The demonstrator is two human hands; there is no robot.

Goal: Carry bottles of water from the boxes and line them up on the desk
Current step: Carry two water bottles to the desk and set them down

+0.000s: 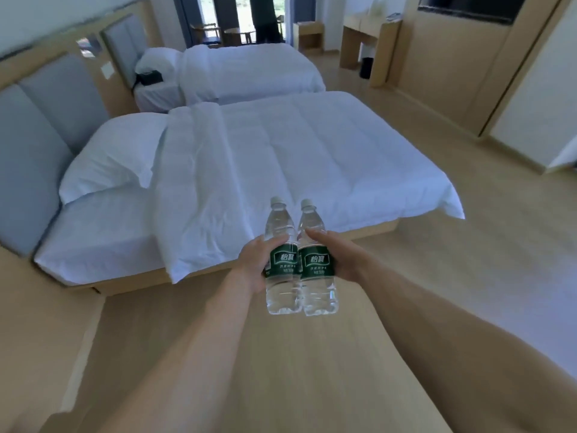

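1. I'm watching through the head cam. Two bare arms reach fwd over a light wood desk [281,370], each hand carrying one water bottle.
2. Left hand [254,264] is wrapped round the left bottle [281,260] at its green label, thumb across the front. Right hand [340,254] grasps the right bottle [317,264] the same way.
3. Both bottles are clear, full, white-capped, tilted slightly away from me and touching side by side. Their bases sit just above or on the desk top — I can't tell which.
4. Progress, as I judge it: early. No other bottles show on the desk, so these look like the first pair of the row. Still to do: set them down, let go, fetch more. The boxes aren't in view.
5. Surface: smooth pale wood grain, flat, with room left & right of the bottles.
6. Room: a hotel-type bedroom. The near bed [281,151] has white linen and a grey padded headboard; a second bed [243,70] lies beyond. Pale wood floor — matching cabinets along the right wall, windows at the far end.
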